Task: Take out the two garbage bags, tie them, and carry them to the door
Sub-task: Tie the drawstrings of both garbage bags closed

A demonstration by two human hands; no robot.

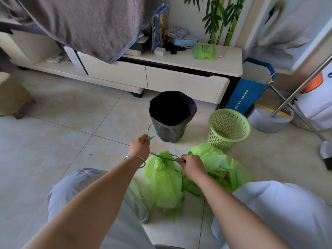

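Two light green garbage bags lie on the tiled floor between my knees. The nearer bag has its neck gathered, with a green drawstring knotted around it. My left hand pinches one end of that string, pulled out to the left, its loop rising above the fingers. My right hand grips the other end just right of the knot. The second bag sits behind my right hand, its mouth still open, contents showing.
A bin lined with a black bag and a green plastic basket stand just beyond the bags. A low white TV cabinet runs along the wall. A blue paper bag, a grey bucket and metal poles crowd the right side.
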